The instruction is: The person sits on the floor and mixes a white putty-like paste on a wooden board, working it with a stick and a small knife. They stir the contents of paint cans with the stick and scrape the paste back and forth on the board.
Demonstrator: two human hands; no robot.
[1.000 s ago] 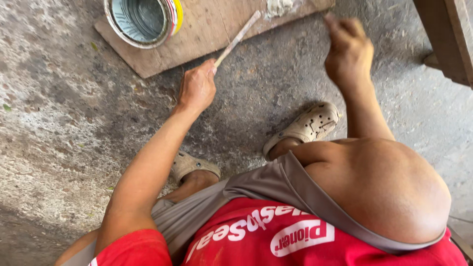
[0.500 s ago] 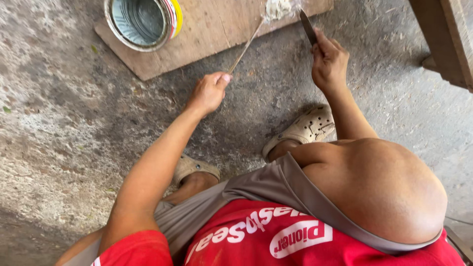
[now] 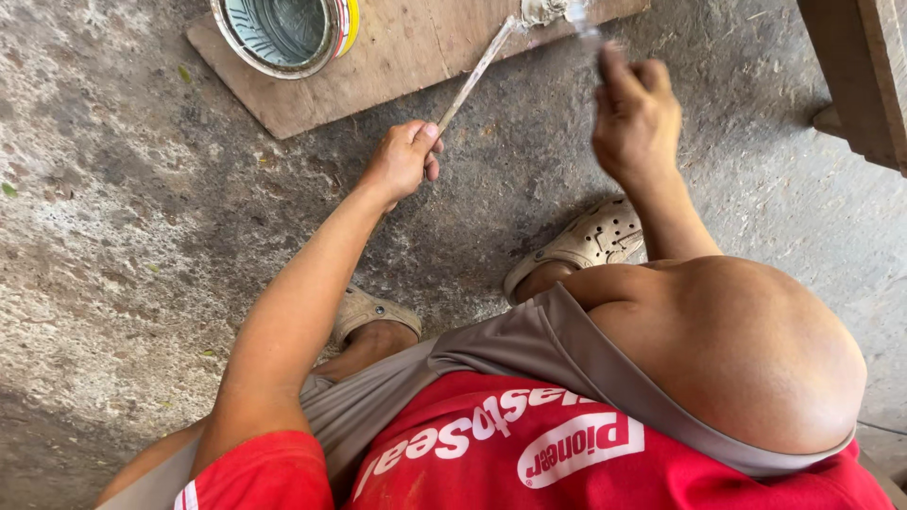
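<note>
While I squat on the concrete floor (image 3: 142, 236), my left hand (image 3: 402, 161), just above centre frame, is clenched around the lower end of a thin pale stick (image 3: 477, 71). That stick slants up to the wooden board (image 3: 378, 71) at the top edge, where its tip meets a whitish lump (image 3: 540, 9). My right hand (image 3: 635, 118), upper right, is blurred; I cannot tell whether it grips anything. An open metal can (image 3: 283, 33) sits on the board, upper left.
</note>
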